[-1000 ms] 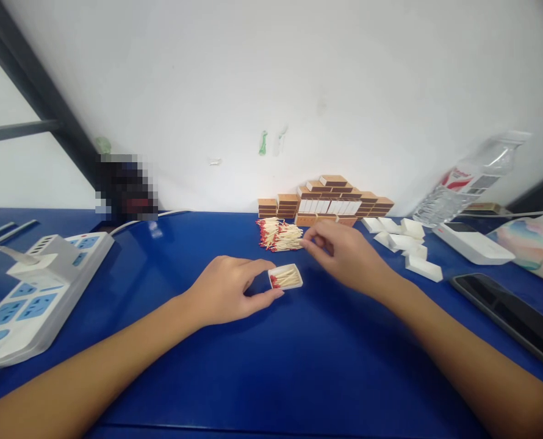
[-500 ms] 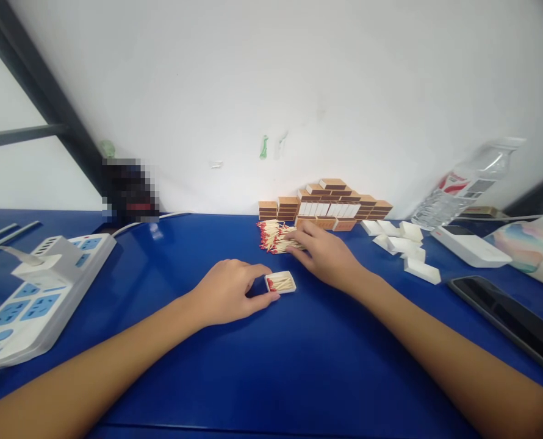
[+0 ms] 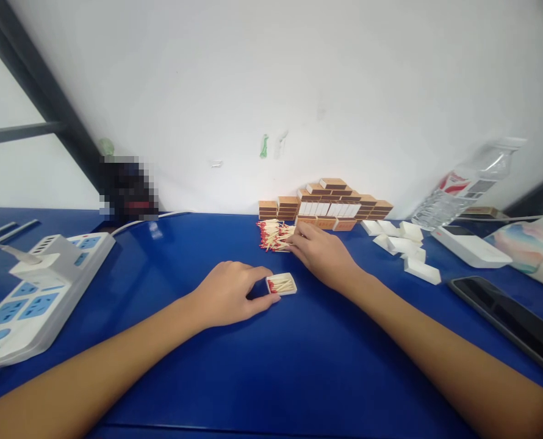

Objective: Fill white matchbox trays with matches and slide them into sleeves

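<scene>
Between the thumb and index finger of my left hand (image 3: 235, 292) is a small white matchbox tray (image 3: 294, 289), gripped at its left end on the blue table. Several red-headed matches (image 3: 282, 283) lie inside it. My right hand (image 3: 324, 251) is at the right side of a loose heap of matches (image 3: 274, 235), its fingers bent together at the match ends. Whether it has picked any up is hidden by the fingers. Behind the heap, closed matchboxes (image 3: 330, 207) stand stacked against the wall.
White empty-looking matchbox trays (image 3: 402, 244) lie scattered at the right. Beyond them are a white power bank (image 3: 470, 247), a black phone (image 3: 509, 320) and a tilted plastic bottle (image 3: 468, 183). A power strip (image 3: 47, 305) with a plugged-in charger occupies the left.
My right hand's fingers have drawn closer together at the match heap. My left hand keeps its grip on the tray, nearly unmoved.
</scene>
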A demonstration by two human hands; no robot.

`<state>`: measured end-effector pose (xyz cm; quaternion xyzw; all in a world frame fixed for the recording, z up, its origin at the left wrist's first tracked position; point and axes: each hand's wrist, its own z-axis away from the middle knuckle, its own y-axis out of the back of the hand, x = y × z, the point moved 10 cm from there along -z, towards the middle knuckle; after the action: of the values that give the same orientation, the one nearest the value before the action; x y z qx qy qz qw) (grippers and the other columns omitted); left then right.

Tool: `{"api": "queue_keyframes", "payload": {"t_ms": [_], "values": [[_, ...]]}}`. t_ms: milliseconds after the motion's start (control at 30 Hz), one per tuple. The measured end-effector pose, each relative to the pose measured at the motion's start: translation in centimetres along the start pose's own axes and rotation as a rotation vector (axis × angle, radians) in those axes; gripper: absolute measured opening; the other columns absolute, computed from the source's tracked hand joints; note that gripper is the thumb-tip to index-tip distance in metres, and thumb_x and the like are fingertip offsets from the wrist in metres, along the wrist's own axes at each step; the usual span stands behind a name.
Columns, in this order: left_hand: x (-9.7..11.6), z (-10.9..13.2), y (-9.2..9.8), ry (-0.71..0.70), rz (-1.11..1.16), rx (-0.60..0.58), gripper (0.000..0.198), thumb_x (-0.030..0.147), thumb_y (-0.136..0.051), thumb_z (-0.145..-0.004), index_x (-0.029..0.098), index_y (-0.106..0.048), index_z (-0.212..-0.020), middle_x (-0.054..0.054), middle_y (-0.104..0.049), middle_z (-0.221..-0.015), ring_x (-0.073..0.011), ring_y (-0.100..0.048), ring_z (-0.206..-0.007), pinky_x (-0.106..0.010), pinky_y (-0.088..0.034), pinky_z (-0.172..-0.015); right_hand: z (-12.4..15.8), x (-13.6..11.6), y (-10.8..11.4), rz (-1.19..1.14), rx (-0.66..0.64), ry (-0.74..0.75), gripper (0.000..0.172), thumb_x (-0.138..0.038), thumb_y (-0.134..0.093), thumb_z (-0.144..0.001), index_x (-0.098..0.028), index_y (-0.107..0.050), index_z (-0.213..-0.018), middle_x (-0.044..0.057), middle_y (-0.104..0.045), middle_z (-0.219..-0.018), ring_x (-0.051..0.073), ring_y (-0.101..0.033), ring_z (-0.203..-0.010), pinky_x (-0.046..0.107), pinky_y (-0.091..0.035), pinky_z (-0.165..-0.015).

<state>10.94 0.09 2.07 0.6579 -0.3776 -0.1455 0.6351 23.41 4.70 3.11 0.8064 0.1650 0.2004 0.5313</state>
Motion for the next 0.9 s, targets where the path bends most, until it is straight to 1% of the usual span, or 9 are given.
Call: {"api": "queue_keyframes", "payload": {"t_ms": [133,300,467,600,667,733,833,900], "values": [[0.1,0.0,0.0,-0.010,-0.001,-0.002,0.037,0.053,-0.060,-0.096,0.026,-0.072,-0.119,0.003,-0.063,-0.067,-0.0142,-0.057,-0.059,-0.026,-0.034,-0.058,0.2,0.7,0.4,0.001,0.034,-0.019,0.023,-0.027,-0.051,-0.106,-0.015,-0.070,-0.098,0.011,-0.064,-0.104,0.021,-0.062,-0.088,0.031,-0.037,-0.064],[0.0,0.1,0.1,-0.006,-0.006,0.005,0.039,0.053,-0.061,-0.095,0.026,-0.071,-0.121,0.002,-0.063,-0.067,-0.0143,-0.058,-0.059,-0.027,-0.036,-0.058,0.5,2.6,1.4,-0.035,0.095,-0.058,0.025,-0.028,-0.051,-0.105,-0.015,-0.071,-0.097,0.010,-0.064,-0.100,0.022,-0.062,-0.085,0.032,-0.040,-0.067],[-0.3,0.1,0.6,-0.004,-0.010,0.032,0.037,0.051,-0.061,-0.095,0.025,-0.072,-0.120,0.003,-0.062,-0.065,-0.0139,-0.057,-0.058,-0.027,-0.036,-0.058,1.1,4.4,1.9,-0.207,0.138,-0.080,0.022,-0.028,-0.053,-0.103,-0.018,-0.070,-0.096,0.009,-0.064,-0.097,0.022,-0.061,-0.082,0.034,-0.043,-0.069],[-0.6,-0.1,0.7,0.009,-0.015,0.041,0.036,0.051,-0.062,-0.095,0.025,-0.073,-0.117,0.003,-0.061,-0.063,-0.0142,-0.057,-0.058,-0.027,-0.035,-0.058,1.5,4.9,2.8,-0.372,0.193,-0.107,0.021,-0.031,-0.057,-0.100,-0.020,-0.071,-0.089,0.006,-0.062,-0.086,0.020,-0.058,-0.074,0.034,-0.043,-0.068],[-0.7,-0.1,0.7,0.010,-0.013,0.040,0.035,0.050,-0.062,-0.095,0.025,-0.073,-0.117,0.003,-0.061,-0.063,-0.0142,-0.056,-0.058,-0.027,-0.034,-0.058,1.5,4.7,3.2,-0.460,0.203,-0.128,0.021,-0.033,-0.060,-0.099,-0.020,-0.072,-0.087,0.005,-0.060,-0.080,0.019,-0.055,-0.070,0.033,-0.042,-0.066],[-0.7,-0.1,0.6,0.009,-0.012,0.040,0.035,0.050,-0.062,-0.095,0.025,-0.073,-0.117,0.003,-0.060,-0.062,-0.0142,-0.056,-0.058,-0.027,-0.034,-0.058,1.5,4.1,3.3,-0.559,0.179,-0.143,0.022,-0.036,-0.063,-0.098,-0.020,-0.073,-0.086,0.003,-0.059,-0.078,0.017,-0.052,-0.067,0.032,-0.042,-0.064],[-0.8,0.0,0.6,0.008,-0.006,0.036,0.035,0.050,-0.062,-0.095,0.025,-0.072,-0.117,0.003,-0.061,-0.063,-0.0142,-0.056,-0.058,-0.026,-0.033,-0.058,1.8,2.3,2.9,-0.685,0.089,-0.134,0.022,-0.039,-0.065,-0.097,-0.022,-0.074,-0.087,0.002,-0.058,-0.079,0.016,-0.052,-0.067,0.031,-0.042,-0.063],[-0.7,0.0,0.6,0.004,-0.007,0.032,0.036,0.051,-0.061,-0.095,0.025,-0.072,-0.118,0.003,-0.061,-0.063,-0.0140,-0.056,-0.058,-0.026,-0.033,-0.058,2.0,0.6,2.5,-0.732,0.019,-0.090,0.021,-0.036,-0.064,-0.098,-0.022,-0.073,-0.087,0.002,-0.058,-0.082,0.015,-0.052,-0.068,0.030,-0.042,-0.063]]}}
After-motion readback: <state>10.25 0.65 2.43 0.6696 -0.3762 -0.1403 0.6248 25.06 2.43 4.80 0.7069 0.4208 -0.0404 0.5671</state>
